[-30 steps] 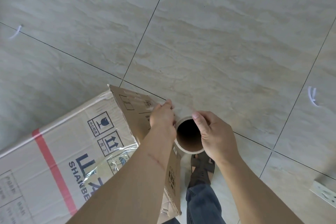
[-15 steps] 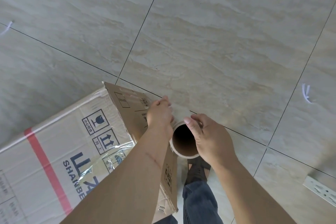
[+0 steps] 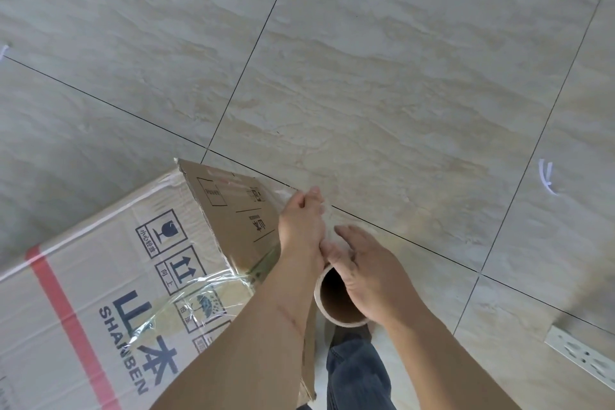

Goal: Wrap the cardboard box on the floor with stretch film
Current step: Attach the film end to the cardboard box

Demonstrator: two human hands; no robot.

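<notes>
The cardboard box [image 3: 109,276] lies on the tiled floor [image 3: 382,76] at lower left of the frame, a band of stretch film [image 3: 199,289] already across its printed face. At lower centre, the left hand [image 3: 301,226] pinches the film edge against the box end, apparently to anchor it. The right hand [image 3: 369,273] grips the film roll [image 3: 336,303] upright, core open toward the camera, so film can pay off.

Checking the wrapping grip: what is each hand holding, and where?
Right hand grips the film roll at its top rim; left hand pinches the stretch film.
</notes>
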